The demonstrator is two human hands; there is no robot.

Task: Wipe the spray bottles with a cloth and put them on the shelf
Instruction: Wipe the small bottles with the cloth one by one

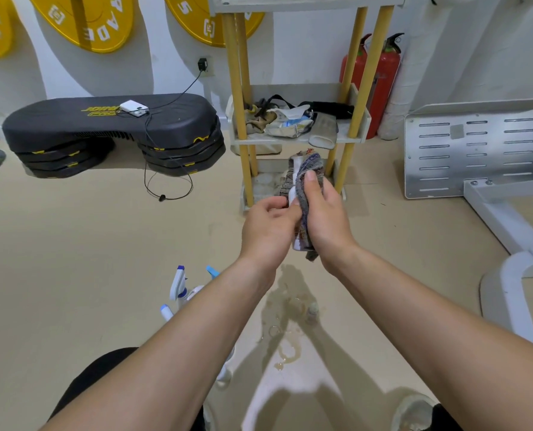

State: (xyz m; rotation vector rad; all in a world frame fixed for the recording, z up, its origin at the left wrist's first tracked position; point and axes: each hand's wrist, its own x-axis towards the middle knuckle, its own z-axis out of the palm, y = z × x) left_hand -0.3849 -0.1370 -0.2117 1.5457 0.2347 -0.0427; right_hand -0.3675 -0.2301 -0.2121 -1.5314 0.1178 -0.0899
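1. Nearest the camera: two bare forearms extend forward from the bottom edge, above a dark-clothed knee (103, 377) at lower left.
2. Left hand (269, 231): fingers curled and pressed together around the lower part of a white bottle (293, 194), thumb tip resting against the bottle's side.
3. Right hand (324, 213): fingers wrapped around a grey-purple cloth (308, 169), thumb pressed flat on the cloth's outer face. The remaining fingertips are hidden behind the cloth.
4. The cloth covers most of the held bottle. Only a white strip of the bottle and its lower end show between the two hands. The bottle is upright, slightly tilted, held in the air in front of the shelf's lowest tier.
5. Spray bottles on floor (181, 287): a cluster with white bodies and blue trigger heads stands on the beige floor beneath the left forearm, partly hidden by it.
6. A wet patch (287, 346) spreads on the floor between the forearms; a small capped item (312, 311) stands at its edge.
7. Shelf (360, 88): yellow posts, pale trays. The middle tray holds rags, straps, crumpled packaging and a pale glove.
8. Two red fire extinguishers (384, 79) stand behind the shelf, against the wall.
9. A black stacked step platform (112, 129) lies left of the shelf; a white charger (134, 107) with a cable rests on top.
10. A perforated metal plate (476, 150) leans at right.
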